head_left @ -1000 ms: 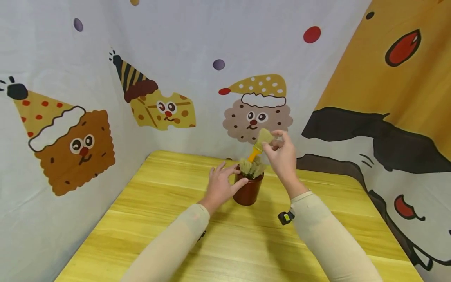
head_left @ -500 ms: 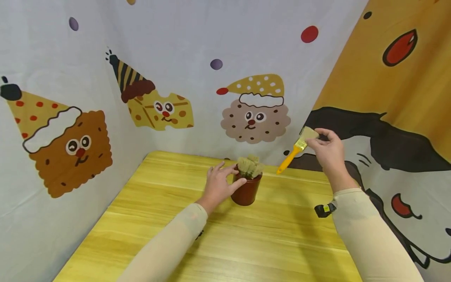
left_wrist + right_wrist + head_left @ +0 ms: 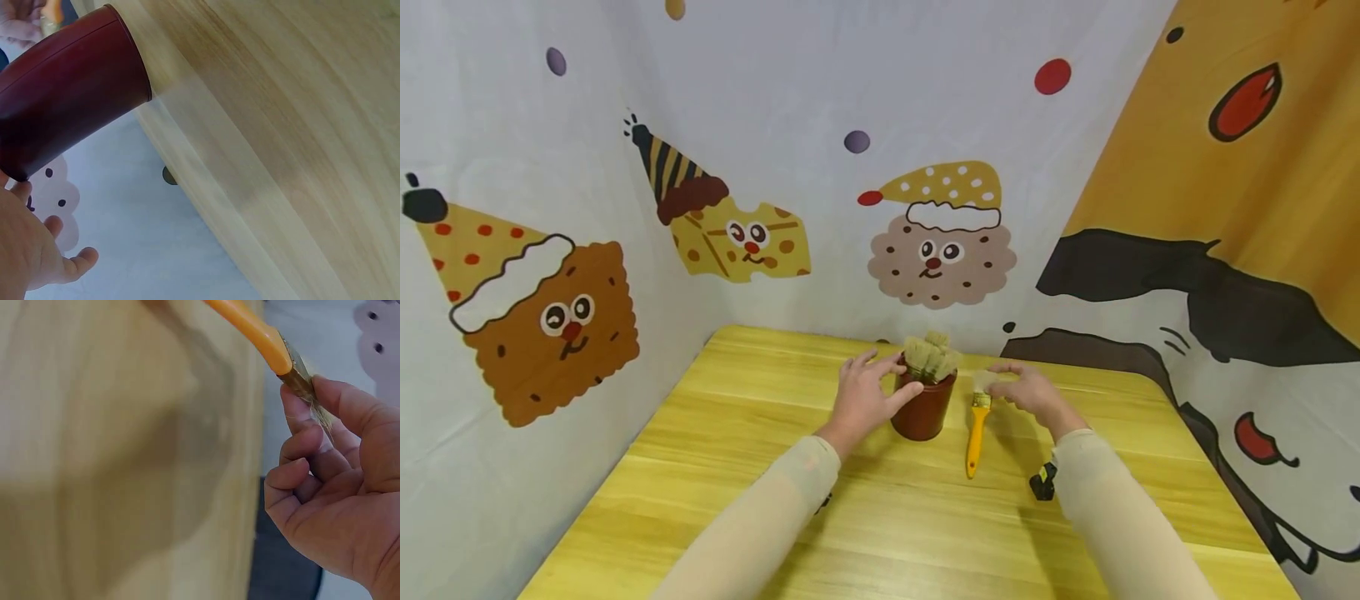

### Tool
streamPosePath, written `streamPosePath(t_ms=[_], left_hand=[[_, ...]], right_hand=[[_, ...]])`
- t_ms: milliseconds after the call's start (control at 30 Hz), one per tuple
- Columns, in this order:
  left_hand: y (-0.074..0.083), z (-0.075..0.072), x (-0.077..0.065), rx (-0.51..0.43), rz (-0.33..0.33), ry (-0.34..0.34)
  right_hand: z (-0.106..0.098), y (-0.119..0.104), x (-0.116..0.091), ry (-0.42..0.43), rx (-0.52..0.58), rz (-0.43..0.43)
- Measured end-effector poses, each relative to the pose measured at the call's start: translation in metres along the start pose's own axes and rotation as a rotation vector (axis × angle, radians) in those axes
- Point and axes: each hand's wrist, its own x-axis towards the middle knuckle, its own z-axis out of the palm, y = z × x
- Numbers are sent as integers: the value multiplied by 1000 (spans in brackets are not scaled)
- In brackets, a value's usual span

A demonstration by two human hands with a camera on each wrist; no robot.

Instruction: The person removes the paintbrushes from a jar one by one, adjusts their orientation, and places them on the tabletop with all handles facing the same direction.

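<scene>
In the head view, the brush is held by the right hand, the nearer hand; thumb and index finger pinch its bristle end, and from these fingers its long axis runs between 6 and 7 o'clock, handle outward. The cup stands upright on the desk at 9 o'clock from the brush, apart from it, with brush heads projecting above the rim. The left hand is at 9 o'clock from the cup, thumb and index finger curved about its rim. In the left wrist view, the cup lies toward 10 o'clock; the left hand's outer fingers are spread clear of it. In the right wrist view, the pinch sits just beside the ferrule, handle toward 11 o'clock; whether the handle touches the desk cannot be determined.
</scene>
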Motion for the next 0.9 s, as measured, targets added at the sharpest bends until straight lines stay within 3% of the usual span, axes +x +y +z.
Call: streamPosePath(t_ms=[200,333,567,900], left_hand=[[2,2,1,10,-2,-6],[2,3,1,8,-12,-7],[1,3,1,7,-5,4],[-1,3,0,7,-22,-7]], right_hand=[[28,8,12,-41,-22,1],[36,14,19,-38,-112,-19],[42,20,26,-35,-180,-72],[44,23,22,-58,-183,-93]])
